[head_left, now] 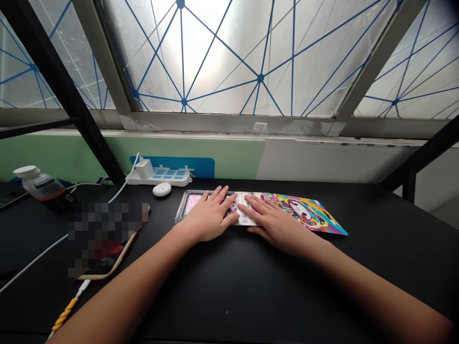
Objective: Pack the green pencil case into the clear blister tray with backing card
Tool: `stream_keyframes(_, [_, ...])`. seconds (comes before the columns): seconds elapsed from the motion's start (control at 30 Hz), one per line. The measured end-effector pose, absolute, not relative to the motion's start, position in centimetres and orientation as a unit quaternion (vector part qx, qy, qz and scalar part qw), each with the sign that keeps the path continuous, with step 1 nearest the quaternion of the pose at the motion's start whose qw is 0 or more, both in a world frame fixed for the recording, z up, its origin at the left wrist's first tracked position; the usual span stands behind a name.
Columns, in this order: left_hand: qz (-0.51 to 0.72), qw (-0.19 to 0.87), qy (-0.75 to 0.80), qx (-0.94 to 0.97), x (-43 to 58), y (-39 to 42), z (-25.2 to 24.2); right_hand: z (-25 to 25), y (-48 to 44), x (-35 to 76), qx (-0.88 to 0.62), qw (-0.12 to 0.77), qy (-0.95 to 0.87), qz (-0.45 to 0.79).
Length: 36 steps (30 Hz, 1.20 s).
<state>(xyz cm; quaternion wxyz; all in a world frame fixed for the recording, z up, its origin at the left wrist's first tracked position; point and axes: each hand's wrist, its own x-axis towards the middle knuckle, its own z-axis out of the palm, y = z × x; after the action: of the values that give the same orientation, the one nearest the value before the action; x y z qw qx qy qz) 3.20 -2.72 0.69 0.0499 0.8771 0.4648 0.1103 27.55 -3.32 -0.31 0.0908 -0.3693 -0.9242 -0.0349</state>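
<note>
A long, flat package lies crosswise near the back of the black desk [229, 286]. Its left part is a clear plastic tray [181, 206] with something pink inside; its right part is a colourful printed card [304, 210] with a cartoon figure, the right end slightly raised. A white label [245, 219] with a barcode shows between my hands. My left hand [211, 215] rests flat on the tray side, fingers spread. Over the label and the card's left part lies my right hand [274, 222], fingers stretched out. Both palms hide much of the package.
At left, a phone [118, 258] in a tan-edged case has a charging cable [64, 313] plugged in. Behind it are a white-capped bottle [41, 184], a white power strip [172, 178] and a small white rounded case [162, 189]. Black frame bars [89, 129] slant up at both sides.
</note>
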Motion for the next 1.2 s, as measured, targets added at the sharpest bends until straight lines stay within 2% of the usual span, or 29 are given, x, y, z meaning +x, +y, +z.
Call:
stream_keyframes(0.13, [0.088,0.102,0.482,0.866,2.4,-1.9,0.4,-0.3,-2.8,28.3,-0.363,0.085,-0.927,-0.041])
stream_keyframes(0.47, [0.032,0.146,0.512,0.846,-0.8,-0.1,1.7,0.8,-0.9,33.2,-0.424,0.062,-0.904,-0.001])
stream_keyframes(0.63, [0.083,0.134,0.514,0.843,-0.5,0.2,0.6,3.6,-2.4,34.2,-0.458,0.091,-0.881,-0.073])
stream_keyframes(0.77, [0.184,0.092,0.520,0.829,0.3,0.2,-0.2,3.6,-8.4,28.5,-0.363,0.099,-0.922,-0.093])
stream_keyframes(0.9, [0.222,0.069,0.497,0.836,1.5,-0.4,-0.3,2.1,-13.6,21.6,-0.224,0.031,-0.974,-0.002])
stream_keyframes(0.97, [0.230,0.061,0.488,0.840,2.1,-1.0,-0.2,1.3,-13.7,19.2,-0.204,0.020,-0.978,0.045])
stream_keyframes(1.2, [0.227,0.020,0.451,0.863,3.8,-2.6,0.3,-0.4,-8.8,17.0,-0.265,0.124,-0.944,0.156])
